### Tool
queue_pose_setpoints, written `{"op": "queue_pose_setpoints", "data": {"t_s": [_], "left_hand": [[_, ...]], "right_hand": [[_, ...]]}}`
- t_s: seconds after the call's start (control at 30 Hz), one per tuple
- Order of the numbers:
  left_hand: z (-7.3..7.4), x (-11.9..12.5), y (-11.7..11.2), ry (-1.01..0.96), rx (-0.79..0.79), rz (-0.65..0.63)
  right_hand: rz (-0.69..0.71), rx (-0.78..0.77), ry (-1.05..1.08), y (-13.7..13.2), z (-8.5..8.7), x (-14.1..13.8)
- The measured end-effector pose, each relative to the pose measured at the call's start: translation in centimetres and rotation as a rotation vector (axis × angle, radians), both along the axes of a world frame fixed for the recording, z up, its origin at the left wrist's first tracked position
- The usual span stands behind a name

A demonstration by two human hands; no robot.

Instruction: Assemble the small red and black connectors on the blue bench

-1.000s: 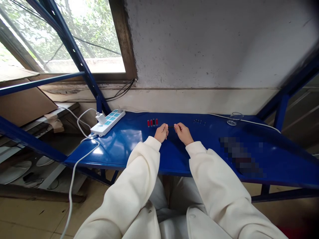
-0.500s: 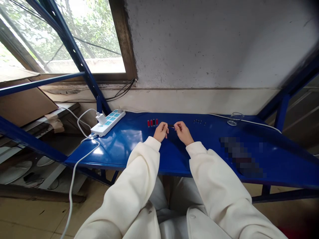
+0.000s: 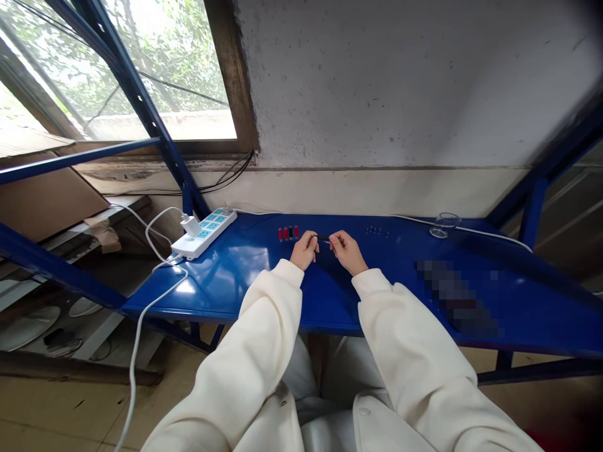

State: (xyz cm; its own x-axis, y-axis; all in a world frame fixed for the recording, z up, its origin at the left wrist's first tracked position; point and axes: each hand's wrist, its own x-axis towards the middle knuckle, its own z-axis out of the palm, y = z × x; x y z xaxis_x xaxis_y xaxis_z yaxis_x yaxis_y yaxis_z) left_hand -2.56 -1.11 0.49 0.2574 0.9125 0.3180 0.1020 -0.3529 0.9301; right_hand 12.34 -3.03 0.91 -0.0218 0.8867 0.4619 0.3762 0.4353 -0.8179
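My left hand [image 3: 305,250] is closed, pinching one end of a slim black cylindrical piece [image 3: 323,237]. At its other end, the fingers of my right hand [image 3: 346,251] are closed in a pinch. The piece lies level between the fingertips over the blue table; its ends are hidden and its exact kind is too small to make out. Just left of my left hand stand several short red and black cylinders [image 3: 289,233] with pale ends, in a row. Several tiny metal parts [image 3: 375,230] lie to the right, beyond my right hand.
A white power strip [image 3: 205,232] with a plugged-in adapter sits at the table's left, its cable hanging over the edge. A clear glass cup [image 3: 444,225] and a pixelated dark object [image 3: 455,298] are on the right. Blue frame posts [image 3: 534,210] flank the blue table [image 3: 226,276].
Both hands stay in almost the same place with the black piece between them. Only a very slight shift of the view shows.
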Motion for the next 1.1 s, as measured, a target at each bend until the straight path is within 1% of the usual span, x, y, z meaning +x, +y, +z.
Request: {"op": "queue_pose_setpoints", "data": {"t_s": [0.13, 0.3, 0.57, 0.77, 0.9, 1.0, 1.1], "left_hand": [[0.24, -0.02, -0.27, 0.022, -0.015, 0.009], [0.23, -0.02, -0.37, -0.026, -0.037, 0.010], [0.45, 0.02, -0.29, -0.003, -0.119, 0.078], [0.54, 0.08, -0.08, -0.101, -0.162, 0.057], [0.71, 0.09, -0.07, -0.158, -0.162, 0.040], [0.77, 0.12, -0.09, -0.158, -0.153, 0.013], [0.67, 0.15, -0.02, -0.153, -0.137, -0.020]], "right_hand": [[0.003, -0.002, -0.007, -0.10, 0.07, -0.08], [0.018, -0.004, -0.020, -0.25, 0.14, -0.09], [0.058, -0.002, 0.006, -0.12, -0.07, -0.03], [0.080, -0.019, 0.063, 0.06, -0.26, -0.11], [0.102, -0.088, 0.171, 0.52, -0.63, -0.20], [0.068, -0.133, 0.191, 0.60, -0.68, -0.14], [-0.002, -0.152, 0.124, 0.37, -0.50, 0.02]]}}
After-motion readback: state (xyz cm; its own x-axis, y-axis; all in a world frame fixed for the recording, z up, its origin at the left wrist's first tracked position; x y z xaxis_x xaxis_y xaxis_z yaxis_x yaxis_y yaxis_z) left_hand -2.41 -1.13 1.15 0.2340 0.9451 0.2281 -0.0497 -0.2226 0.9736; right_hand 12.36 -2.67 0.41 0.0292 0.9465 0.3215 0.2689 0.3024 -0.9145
